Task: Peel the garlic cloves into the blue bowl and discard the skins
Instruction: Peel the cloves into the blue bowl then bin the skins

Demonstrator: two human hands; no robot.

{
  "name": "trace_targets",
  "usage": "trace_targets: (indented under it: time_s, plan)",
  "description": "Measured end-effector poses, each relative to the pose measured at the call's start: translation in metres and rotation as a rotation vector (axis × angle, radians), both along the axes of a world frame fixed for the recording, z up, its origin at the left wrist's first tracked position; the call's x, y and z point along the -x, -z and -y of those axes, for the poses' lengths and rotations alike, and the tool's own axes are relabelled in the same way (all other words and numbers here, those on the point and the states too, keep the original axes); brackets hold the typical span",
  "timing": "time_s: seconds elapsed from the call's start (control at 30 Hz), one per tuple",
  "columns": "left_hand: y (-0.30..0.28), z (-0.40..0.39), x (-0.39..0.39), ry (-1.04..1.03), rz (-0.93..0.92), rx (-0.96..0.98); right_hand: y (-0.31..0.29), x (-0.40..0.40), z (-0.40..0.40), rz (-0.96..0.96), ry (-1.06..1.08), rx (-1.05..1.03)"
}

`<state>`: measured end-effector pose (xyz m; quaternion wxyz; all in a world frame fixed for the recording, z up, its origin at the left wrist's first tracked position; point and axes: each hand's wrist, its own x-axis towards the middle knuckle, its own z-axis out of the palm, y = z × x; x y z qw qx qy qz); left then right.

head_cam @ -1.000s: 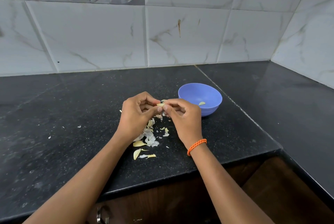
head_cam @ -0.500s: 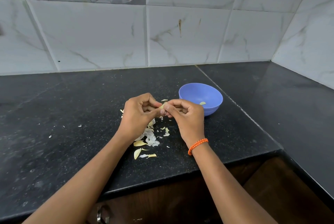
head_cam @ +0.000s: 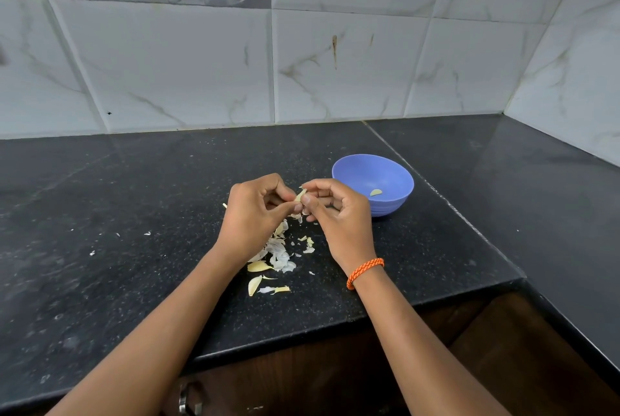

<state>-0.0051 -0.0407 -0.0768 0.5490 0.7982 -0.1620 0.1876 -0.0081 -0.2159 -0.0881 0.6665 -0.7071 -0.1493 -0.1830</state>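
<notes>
In the head view, the left hand (head_cam: 255, 211) and the right hand (head_cam: 335, 214) meet above the black counter (head_cam: 134, 214), each with its fingers curled and pinching the same garlic clove (head_cam: 301, 195), which sits between the two sets of fingertips. How much skin clings to it is too small to tell. The blue bowl (head_cam: 389, 211) stands just beyond the right hand, with one peeled clove (head_cam: 376, 192) lying inside. A pile of skins (head_cam: 276, 253) lies on the counter just below and between the hands, partly under the left wrist.

The clove looks light, firm and smooth, so once bare it would likely turn slippery; a pinch at its two ends seems safest, leaving the flanks free for a nail. The skins look papery, brittle and easily scattered; sweeping them together should work better than picking flakes singly.
</notes>
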Motion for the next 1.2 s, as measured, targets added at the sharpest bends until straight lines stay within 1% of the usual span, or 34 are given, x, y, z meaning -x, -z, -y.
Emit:
trace_targets:
  time_s: [0.1, 0.17, 0.27, 0.37, 0.43, 0.5, 0.57, 0.67, 0.77, 0.97, 1.2]
  plan:
    - [0.0019, -0.0002, 0.0004, -0.008, 0.061, -0.087, 0.0007, -0.0006, 0.0004, -0.006, 0.029, 0.010]
    - [0.0031, 0.0004, 0.0003, -0.015, 0.073, -0.102, 0.0010, -0.0012, 0.0019, -0.012, 0.040, -0.019]
    - [0.0003, 0.0015, 0.0008, -0.012, 0.046, -0.015, -0.0001, 0.0001, 0.0022, -0.014, 0.039, -0.052]
    - [-0.0031, 0.0010, 0.0016, 0.017, -0.005, 0.122, -0.0013, 0.0019, 0.0020, -0.022, 0.036, -0.054]
    - [-0.0034, 0.0002, 0.0011, 0.041, -0.057, 0.191, -0.0014, 0.0017, 0.0019, -0.012, 0.042, -0.016]
    - [-0.0030, -0.0001, 0.0009, 0.062, -0.083, 0.214, -0.0009, 0.0007, 0.0014, 0.004, 0.071, 0.038]
    - [-0.0028, 0.0005, 0.0017, 0.057, -0.072, 0.205, -0.0003, 0.0002, 0.0002, 0.037, 0.114, 0.099]
    - [-0.0015, 0.0030, 0.0032, 0.024, -0.035, 0.147, 0.0020, -0.0010, -0.0025, 0.161, 0.209, 0.250]
    - [0.0005, 0.0059, 0.0042, -0.011, -0.020, 0.102, 0.0030, -0.0016, -0.0050, 0.189, 0.239, 0.313]
    - [0.0021, 0.0085, 0.0037, -0.034, 0.031, 0.035, 0.0009, -0.0019, -0.0041, 0.139, 0.212, 0.290]
    - [0.0031, 0.0092, 0.0042, -0.026, 0.060, 0.027, 0.0022, -0.0033, -0.0017, 0.047, 0.154, 0.215]
